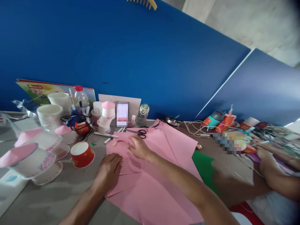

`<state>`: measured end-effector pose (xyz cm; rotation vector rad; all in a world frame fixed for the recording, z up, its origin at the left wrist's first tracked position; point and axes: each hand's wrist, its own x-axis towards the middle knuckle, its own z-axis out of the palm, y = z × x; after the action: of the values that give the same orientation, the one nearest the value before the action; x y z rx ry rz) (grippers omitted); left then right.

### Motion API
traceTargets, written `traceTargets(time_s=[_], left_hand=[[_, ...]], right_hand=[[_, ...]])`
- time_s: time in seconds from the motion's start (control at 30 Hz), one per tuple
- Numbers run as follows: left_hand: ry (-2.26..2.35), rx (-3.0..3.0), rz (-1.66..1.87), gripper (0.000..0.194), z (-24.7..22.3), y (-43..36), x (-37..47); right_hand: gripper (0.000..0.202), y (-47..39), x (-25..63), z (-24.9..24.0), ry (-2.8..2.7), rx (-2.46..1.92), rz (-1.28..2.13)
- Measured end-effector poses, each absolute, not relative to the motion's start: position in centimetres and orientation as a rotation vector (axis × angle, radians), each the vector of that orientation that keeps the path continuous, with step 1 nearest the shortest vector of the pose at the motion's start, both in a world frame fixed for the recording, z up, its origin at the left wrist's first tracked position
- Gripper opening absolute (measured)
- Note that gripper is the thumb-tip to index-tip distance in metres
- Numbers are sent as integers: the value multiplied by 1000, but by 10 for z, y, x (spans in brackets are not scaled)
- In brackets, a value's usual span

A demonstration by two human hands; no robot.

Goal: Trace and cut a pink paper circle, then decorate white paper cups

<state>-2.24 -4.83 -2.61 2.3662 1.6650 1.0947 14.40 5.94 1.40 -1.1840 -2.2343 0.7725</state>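
Large sheets of pink paper lie in front of me on the table. My left hand rests on the left edge of the paper, its fingers laid over it. Over the upper part of the same paper, my right hand has its fingers apart, near a curved cut edge. Just beyond it lie black-handled scissors. A white pen is at the upper left of the sheets. A red paper cup stands upside down to the left of the paper.
Towers of paper cups with pink cone tops stand at the left. A phone leans near a glass jar by the blue partition. Green paper lies at the right, and another person's arms are beyond.
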Motion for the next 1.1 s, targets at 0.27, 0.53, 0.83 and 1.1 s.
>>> traceTargets(time_s=[0.27, 0.53, 0.83, 1.1], left_hand=[[1674, 2424, 1047, 21, -28, -49, -20], [1605, 2464, 1060, 20, -34, -49, -19], [1603, 2314, 1113, 20, -30, -49, -19], [1547, 1404, 1235, 35, -14, -49, -20]], right_hand=[[78, 25, 228, 23, -2658, -1375, 644], [96, -2, 256, 8, -2858, -1388, 636], [13, -7, 248, 0, -2601, -828, 9], [18, -18, 262, 36, -2434, -551, -148]])
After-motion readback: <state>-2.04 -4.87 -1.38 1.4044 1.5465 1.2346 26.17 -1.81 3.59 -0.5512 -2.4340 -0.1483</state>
